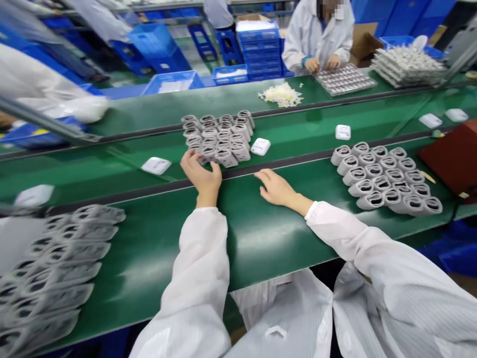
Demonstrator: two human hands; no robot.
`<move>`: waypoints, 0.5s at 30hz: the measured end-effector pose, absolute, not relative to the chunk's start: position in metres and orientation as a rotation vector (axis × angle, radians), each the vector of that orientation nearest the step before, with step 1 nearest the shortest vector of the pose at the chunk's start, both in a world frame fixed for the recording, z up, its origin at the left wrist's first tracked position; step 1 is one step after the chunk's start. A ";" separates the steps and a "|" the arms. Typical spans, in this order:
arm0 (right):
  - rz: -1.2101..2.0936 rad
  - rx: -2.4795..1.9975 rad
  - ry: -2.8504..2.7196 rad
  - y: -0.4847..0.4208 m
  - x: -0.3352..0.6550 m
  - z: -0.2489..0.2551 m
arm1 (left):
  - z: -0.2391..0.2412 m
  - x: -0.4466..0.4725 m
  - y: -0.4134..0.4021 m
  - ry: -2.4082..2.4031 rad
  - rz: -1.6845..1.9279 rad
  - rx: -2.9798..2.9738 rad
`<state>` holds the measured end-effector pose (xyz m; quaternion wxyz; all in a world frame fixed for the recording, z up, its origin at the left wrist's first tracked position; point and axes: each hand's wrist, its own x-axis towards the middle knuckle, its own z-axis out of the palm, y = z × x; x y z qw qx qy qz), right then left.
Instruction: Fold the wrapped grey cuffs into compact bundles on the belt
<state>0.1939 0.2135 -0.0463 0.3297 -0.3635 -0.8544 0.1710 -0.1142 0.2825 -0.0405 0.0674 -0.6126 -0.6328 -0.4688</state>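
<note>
My left hand [203,175] is open, thumb and fingers apart, at the near left corner of a block of grey rolled sleeve-like pieces [219,136]. Its fingertips overlap the nearest pieces; whether they touch cannot be made out. This block stands in rows on the green belt [298,134]. My right hand [278,189] hangs open over the dark rail [283,163], fingers stretched out to the left, holding nothing. Just beyond it, beside the block, lies a small white rounded-square item [261,146].
More grey pieces stand in groups at right [383,179] and left [55,268]. White items [156,165] lie spaced along the belt. Across it, a co-worker [320,40] handles a tray [345,79] near a pile of small white-yellow parts [281,94]. A brown-red box [454,154] sits at far right.
</note>
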 end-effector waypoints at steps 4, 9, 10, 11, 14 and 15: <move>0.300 -0.777 -2.447 0.143 0.238 -0.039 | -0.043 -0.052 0.261 -1.571 -1.194 -2.376; 0.071 -0.986 -2.243 0.091 0.357 0.010 | -0.041 0.031 0.214 -1.198 -0.629 -3.044; 0.044 -1.087 -2.180 0.089 0.393 0.025 | -0.041 0.043 0.207 -1.181 -0.531 -3.097; 0.002 -1.225 -2.095 0.088 0.431 0.040 | -0.040 0.054 0.200 -1.178 -0.458 -3.134; -0.136 -1.650 -1.811 0.091 0.554 0.075 | -0.038 0.085 0.189 -1.216 -0.443 -3.213; -0.114 -1.784 -1.733 0.093 0.591 0.079 | -0.037 0.097 0.188 -1.242 -0.507 -3.236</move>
